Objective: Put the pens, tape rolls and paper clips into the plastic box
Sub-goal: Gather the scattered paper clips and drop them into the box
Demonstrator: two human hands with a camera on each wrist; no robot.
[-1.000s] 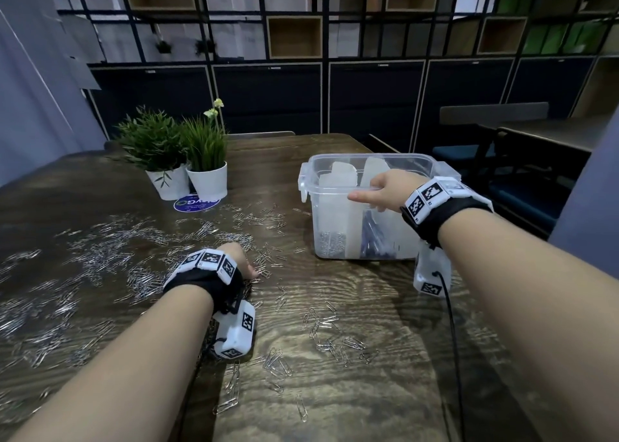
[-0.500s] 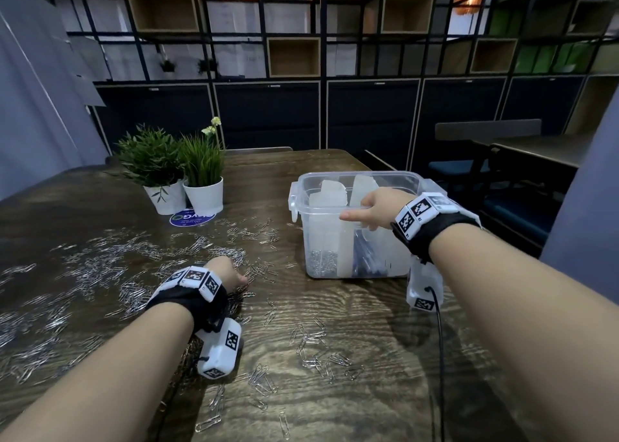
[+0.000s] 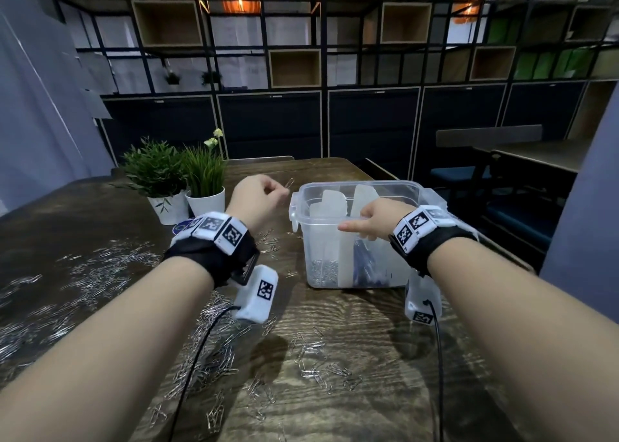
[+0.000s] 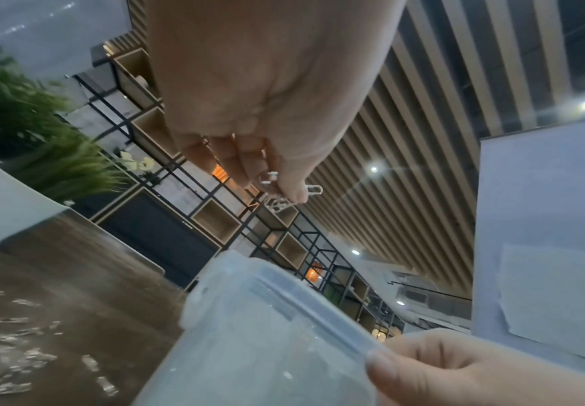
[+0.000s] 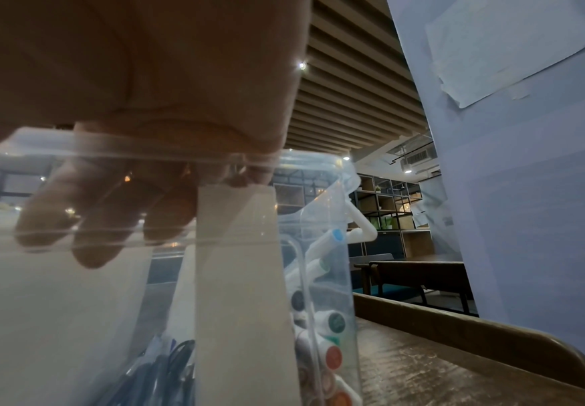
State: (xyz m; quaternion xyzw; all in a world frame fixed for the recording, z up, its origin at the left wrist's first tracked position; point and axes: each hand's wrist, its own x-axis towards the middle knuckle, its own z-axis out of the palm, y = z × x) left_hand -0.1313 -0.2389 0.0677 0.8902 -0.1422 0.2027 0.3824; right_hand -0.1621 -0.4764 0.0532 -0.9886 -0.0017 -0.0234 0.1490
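A clear plastic box (image 3: 422,190) stands on the wooden table, with white dividers, paper clips and pens (image 5: 332,324) inside. My right hand (image 3: 365,220) grips its near rim (image 5: 117,153), fingers (image 5: 93,219) hooked inside the wall and thumb outside. My left hand (image 3: 264,193) is raised just left of the box's top edge (image 4: 304,305) and pinches a few paper clips (image 4: 284,200) between thumb and fingertips; one clip (image 3: 289,183) sticks up. Many loose paper clips (image 3: 100,267) lie scattered over the table's left and near parts.
Two potted plants (image 3: 174,177) in white pots stand at the back left of the table, close to my left hand. A wooden chair back (image 5: 492,338) is right of the box. Cables run from both wrist units over the table.
My left hand has lifted off the table with paper clips and moved up and right to the box's left edge. My right hand has stayed on the rim. The head view has tilted up.
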